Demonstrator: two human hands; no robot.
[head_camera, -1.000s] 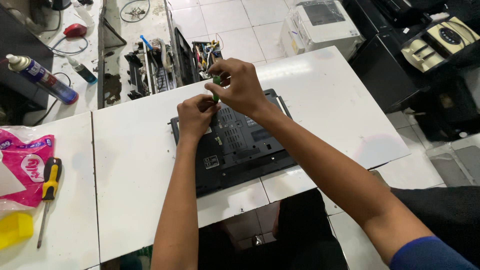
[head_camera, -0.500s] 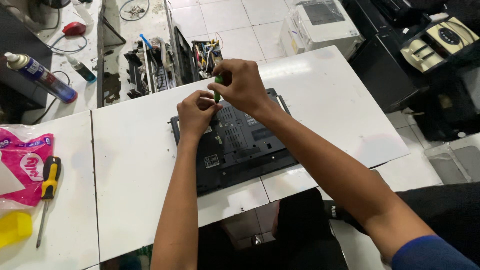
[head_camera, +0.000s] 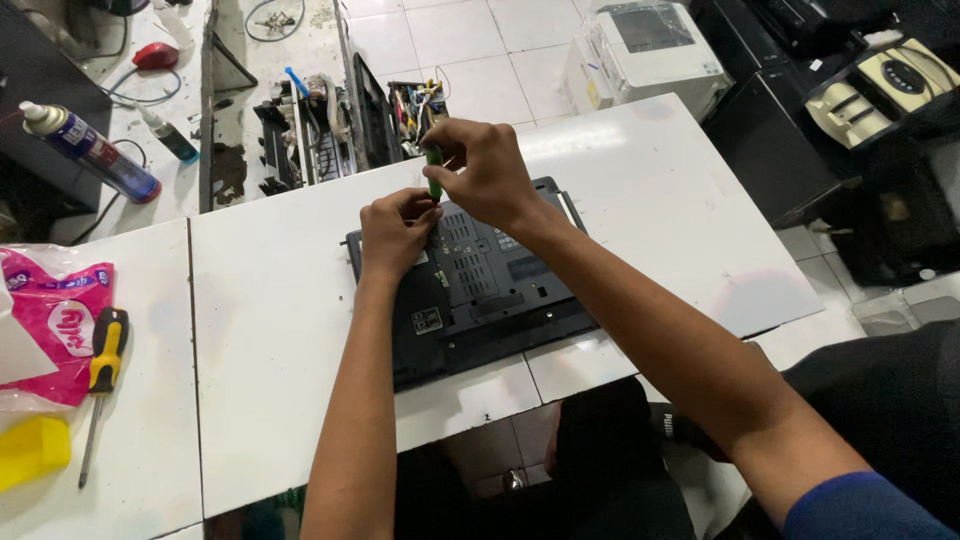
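Looking down from the head camera, the right hand (head_camera: 490, 175) is closed around a small green screwdriver (head_camera: 434, 184), just above the middle of the frame. This tool stands almost upright, and its tip points down at the far left corner of a black laptop (head_camera: 480, 290). The laptop lies with its bottom side up in the middle of the frame, on a white table (head_camera: 270, 330). The left hand (head_camera: 397, 235) rests on the same corner, fingers curled, and its fingertips (head_camera: 428, 212) pinch the lower part of the screwdriver.

At the left edge of the frame a pink packet (head_camera: 50, 310) lies on a second white table. A yellow and black screwdriver (head_camera: 100, 370) is just beside it, with its handle touching the packet. A spray can (head_camera: 90, 150) lies in the upper left. Behind the table, at upper middle, there is a tray of tools (head_camera: 415, 105). A white printer (head_camera: 650, 50) stands on the floor in the upper right.
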